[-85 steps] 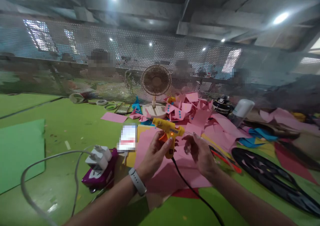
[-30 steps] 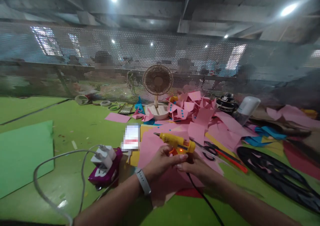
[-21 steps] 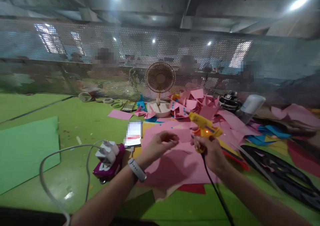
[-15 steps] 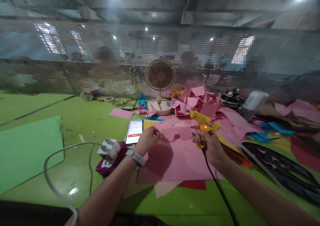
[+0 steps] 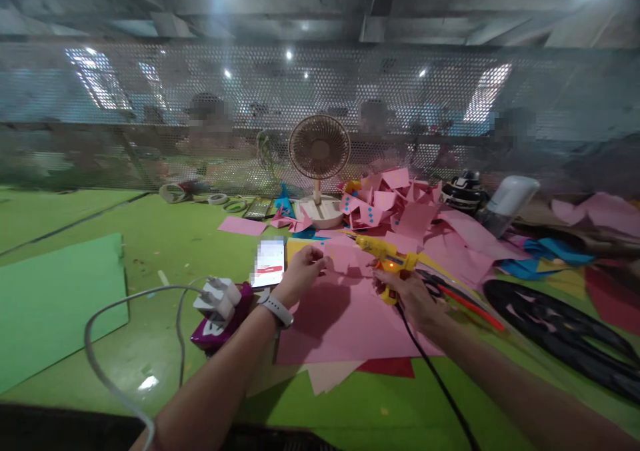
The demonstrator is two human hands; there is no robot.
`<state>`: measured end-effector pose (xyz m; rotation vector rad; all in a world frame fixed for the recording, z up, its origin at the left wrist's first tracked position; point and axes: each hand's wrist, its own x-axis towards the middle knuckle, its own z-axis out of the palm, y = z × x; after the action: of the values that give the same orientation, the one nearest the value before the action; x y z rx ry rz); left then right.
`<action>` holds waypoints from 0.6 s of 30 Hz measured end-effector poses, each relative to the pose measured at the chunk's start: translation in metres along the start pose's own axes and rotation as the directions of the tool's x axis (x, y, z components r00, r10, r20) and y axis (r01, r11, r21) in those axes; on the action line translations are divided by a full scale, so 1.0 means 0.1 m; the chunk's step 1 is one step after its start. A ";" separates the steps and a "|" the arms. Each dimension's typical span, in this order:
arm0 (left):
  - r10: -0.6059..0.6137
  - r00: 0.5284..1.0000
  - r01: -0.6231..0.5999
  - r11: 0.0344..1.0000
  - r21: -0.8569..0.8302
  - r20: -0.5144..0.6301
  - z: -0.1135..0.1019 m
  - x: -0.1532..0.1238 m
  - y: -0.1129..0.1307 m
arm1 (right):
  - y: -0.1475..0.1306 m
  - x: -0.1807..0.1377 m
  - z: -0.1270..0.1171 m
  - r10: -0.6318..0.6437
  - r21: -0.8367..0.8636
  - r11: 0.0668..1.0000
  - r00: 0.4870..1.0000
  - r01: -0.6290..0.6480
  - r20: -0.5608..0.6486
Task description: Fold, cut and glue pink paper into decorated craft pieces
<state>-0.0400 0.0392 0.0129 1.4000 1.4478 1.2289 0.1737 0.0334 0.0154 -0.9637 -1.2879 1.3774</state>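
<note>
My right hand point(image 5: 407, 291) is wrapped round a yellow glue gun point(image 5: 387, 254) with a lit orange light. Its nozzle points left and its black cord runs down to the front edge. My left hand point(image 5: 303, 271), a watch on the wrist, is closed with its fingertips pinching the left end of a small folded pink paper piece point(image 5: 345, 259). The right fingertips are near that piece's other end. Beneath both hands lies a large pink paper sheet point(image 5: 345, 331), over paler and red sheets.
A phone point(image 5: 269, 262) and a purple power block with white plugs point(image 5: 220, 298) lie left of my left hand. Behind stand a small fan point(image 5: 320, 151) and a heap of pink paper pieces point(image 5: 390, 201). Scissors and a black reel-like object point(image 5: 560, 338) lie right.
My right hand and the glue gun have moved left and slightly down, bringing the nozzle over the small pink piece. My left hand has shifted slightly, still at the piece's left end.
</note>
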 end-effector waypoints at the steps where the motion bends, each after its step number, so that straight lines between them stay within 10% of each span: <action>1: -0.008 1.000 0.011 0.992 -0.124 0.024 0.00 -0.02 0.03 | -0.01 -0.01 -0.01 -0.016 -0.041 0.999 1.000 0.016 0.012; 18: -0.028 0.997 0.051 0.933 -0.356 0.070 0.01 -0.13 0.20 | -0.08 -0.03 -0.05 -0.122 -0.327 0.929 0.977 0.176 0.177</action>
<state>-0.0325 0.0255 0.0308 1.1441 1.1328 1.3320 0.1801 0.0313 0.0222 -0.9784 -1.7217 1.1482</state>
